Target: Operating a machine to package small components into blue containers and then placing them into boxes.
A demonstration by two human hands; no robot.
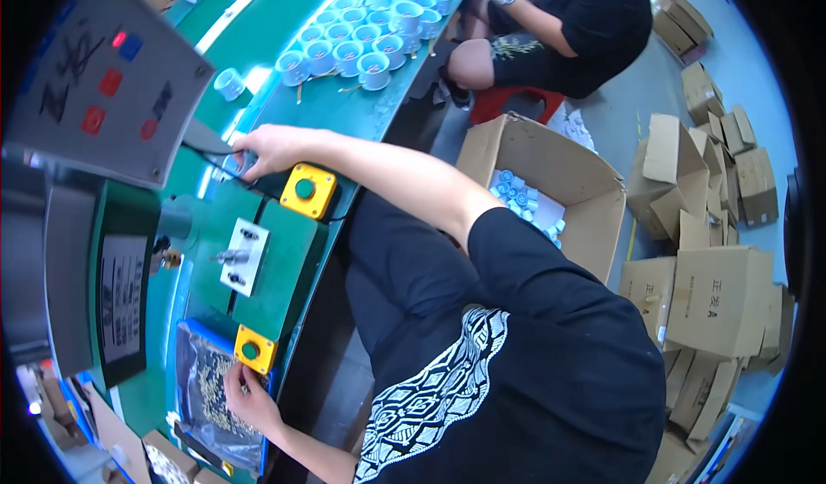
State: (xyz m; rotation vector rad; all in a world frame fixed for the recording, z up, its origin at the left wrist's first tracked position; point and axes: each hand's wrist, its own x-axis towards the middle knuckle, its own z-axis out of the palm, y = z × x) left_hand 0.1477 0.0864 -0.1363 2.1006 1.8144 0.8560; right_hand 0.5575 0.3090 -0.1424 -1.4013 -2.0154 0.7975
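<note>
My left hand is over a blue-edged tray strewn with small brass-coloured parts, its fingertips pinched together just below a yellow button box. Whatever those fingers hold is too small to make out. My right hand reaches across the green bench, fingers curled beside another yellow button box. Something pale bluish shows at its fingertips, partly hidden. Between the two boxes, a metal pin fixture stands on a white plate, with nothing on it that I can make out.
Many light-blue cups stand on the bench, with a lone cup apart. A grey control box and press head stand opposite me. An open carton holds blue-white parts. A co-worker sits nearby; cartons are stacked behind.
</note>
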